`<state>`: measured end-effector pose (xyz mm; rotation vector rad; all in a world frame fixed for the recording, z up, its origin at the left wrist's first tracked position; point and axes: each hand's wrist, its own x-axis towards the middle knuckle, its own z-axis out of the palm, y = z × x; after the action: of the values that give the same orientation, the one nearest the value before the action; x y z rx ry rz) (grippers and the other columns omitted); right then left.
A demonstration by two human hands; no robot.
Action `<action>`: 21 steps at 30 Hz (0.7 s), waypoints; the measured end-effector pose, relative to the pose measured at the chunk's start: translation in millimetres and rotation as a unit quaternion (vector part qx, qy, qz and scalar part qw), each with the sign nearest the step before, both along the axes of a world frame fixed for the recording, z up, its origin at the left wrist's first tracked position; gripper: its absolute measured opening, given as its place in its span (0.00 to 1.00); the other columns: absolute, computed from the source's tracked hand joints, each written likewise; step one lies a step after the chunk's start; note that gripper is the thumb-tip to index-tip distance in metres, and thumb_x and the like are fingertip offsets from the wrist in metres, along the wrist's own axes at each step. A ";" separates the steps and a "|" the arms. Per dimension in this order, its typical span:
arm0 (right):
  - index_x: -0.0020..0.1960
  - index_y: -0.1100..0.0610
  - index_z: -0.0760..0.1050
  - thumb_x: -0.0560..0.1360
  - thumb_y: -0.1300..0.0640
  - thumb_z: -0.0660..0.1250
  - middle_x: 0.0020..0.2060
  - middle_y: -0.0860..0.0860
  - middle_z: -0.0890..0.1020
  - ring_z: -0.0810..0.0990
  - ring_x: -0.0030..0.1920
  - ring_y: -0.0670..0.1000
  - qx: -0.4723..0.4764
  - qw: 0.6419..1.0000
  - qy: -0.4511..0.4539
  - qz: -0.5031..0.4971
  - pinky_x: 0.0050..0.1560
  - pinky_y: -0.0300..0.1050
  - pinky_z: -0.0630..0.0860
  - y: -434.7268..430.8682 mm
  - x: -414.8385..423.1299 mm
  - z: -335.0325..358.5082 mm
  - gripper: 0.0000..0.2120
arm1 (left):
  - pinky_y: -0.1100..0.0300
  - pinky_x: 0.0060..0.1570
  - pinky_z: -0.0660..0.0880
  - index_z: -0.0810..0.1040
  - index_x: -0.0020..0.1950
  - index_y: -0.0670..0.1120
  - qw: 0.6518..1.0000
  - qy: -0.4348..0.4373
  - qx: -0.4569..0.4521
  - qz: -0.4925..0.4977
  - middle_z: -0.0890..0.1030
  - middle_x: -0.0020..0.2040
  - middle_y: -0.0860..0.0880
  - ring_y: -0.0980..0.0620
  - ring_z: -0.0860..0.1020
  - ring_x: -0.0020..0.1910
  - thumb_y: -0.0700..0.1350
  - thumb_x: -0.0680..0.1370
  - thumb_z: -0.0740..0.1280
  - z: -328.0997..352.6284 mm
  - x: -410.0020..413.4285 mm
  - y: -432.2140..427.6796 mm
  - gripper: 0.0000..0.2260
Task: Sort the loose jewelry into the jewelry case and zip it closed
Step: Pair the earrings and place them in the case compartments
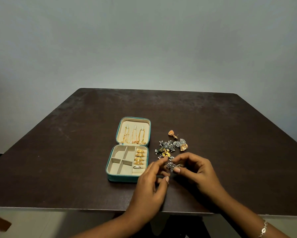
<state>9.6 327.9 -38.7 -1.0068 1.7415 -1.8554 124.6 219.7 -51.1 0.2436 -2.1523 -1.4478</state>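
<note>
The right hand (196, 170) pinches a small silver earring (172, 166) between thumb and forefinger, holding it just above the worktop (58, 152). The left hand (149, 184) sits close beside it on the left, fingers loosely curled with the forefinger reaching toward the same piece. It grips nothing that shows, and whether it touches the earring cannot be told.

Just beyond the hands lies the pile of loose jewelry (168, 150), a tangle of silver and gold pieces, with one gold earring (172, 134) apart on its far side.

To the left of the pile the jewelry case (122, 178) lies open flat. A row of gold rings (140, 157) and one silver ring (137, 167) fill its right-hand slot, and gold chains (133, 136) hang in the lid. The four square compartments look bare.

By my reading the task is partly done: rings and chains are stowed, while the earrings remain to be sorted, starting with the one in hand. The zip is not yet closed.
</note>
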 end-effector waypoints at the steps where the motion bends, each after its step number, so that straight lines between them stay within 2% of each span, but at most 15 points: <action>1: 0.43 0.58 0.80 0.66 0.65 0.70 0.38 0.58 0.81 0.78 0.40 0.52 -0.003 1.000 -0.006 0.002 0.40 0.43 0.76 0.2 0.2 0.4 0.07 | 0.59 0.48 0.78 0.68 0.60 0.61 1.000 -0.002 0.008 0.004 0.77 0.49 0.50 0.54 0.78 0.47 0.42 0.74 0.61 -0.4 -0.4 0.2 0.19; 5: 0.40 0.58 0.80 0.66 0.71 0.70 0.31 0.51 0.77 0.75 0.33 0.48 -0.012 1.000 -0.028 0.003 0.33 0.37 0.74 0.5 2.3 0.8 0.10 | 0.62 0.40 0.78 0.74 0.55 0.51 0.990 0.002 0.138 0.012 0.79 0.43 0.45 0.55 0.80 0.39 0.35 0.77 0.63 0.0 -3.8 2.2 0.12; 7: 0.39 0.57 0.79 0.64 0.69 0.72 0.29 0.52 0.78 0.76 0.32 0.48 -0.013 1.000 -0.024 0.016 0.33 0.37 0.75 -0.1 4.5 0.7 0.08 | 0.62 0.37 0.78 0.75 0.50 0.44 0.984 0.008 0.176 0.021 0.79 0.40 0.43 0.54 0.81 0.37 0.38 0.75 0.64 1.4 -4.4 3.5 0.05; 9: 0.39 0.60 0.77 0.63 0.66 0.71 0.29 0.54 0.79 0.78 0.30 0.48 -0.012 0.999 -0.031 0.032 0.32 0.37 0.75 -0.5 7.3 1.5 0.06 | 0.62 0.33 0.78 0.74 0.45 0.41 0.980 0.011 0.195 0.033 0.79 0.38 0.42 0.53 0.81 0.35 0.36 0.76 0.64 1.9 -3.8 4.6 0.01; 14: 0.40 0.65 0.74 0.65 0.69 0.72 0.29 0.57 0.81 0.80 0.29 0.50 -0.014 0.997 -0.049 0.055 0.31 0.38 0.76 0.9 9.9 2.4 0.08 | 0.63 0.25 0.74 0.74 0.43 0.41 0.980 0.016 0.189 0.056 0.79 0.34 0.46 0.52 0.79 0.29 0.35 0.77 0.63 4.9 -1.2 6.4 0.04; 21: 0.40 0.62 0.76 0.66 0.66 0.71 0.31 0.56 0.81 0.80 0.31 0.52 0.013 0.998 -0.014 0.059 0.32 0.41 0.76 2.1 9.4 0.7 0.05 | 0.60 0.26 0.75 0.75 0.44 0.40 0.974 0.023 0.219 0.046 0.81 0.33 0.45 0.50 0.80 0.30 0.36 0.75 0.65 5.3 -0.8 6.4 0.01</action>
<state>19.0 330.0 -38.0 -1.0441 1.6495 -1.7609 123.9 226.1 -45.8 0.4571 -1.7381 -1.8394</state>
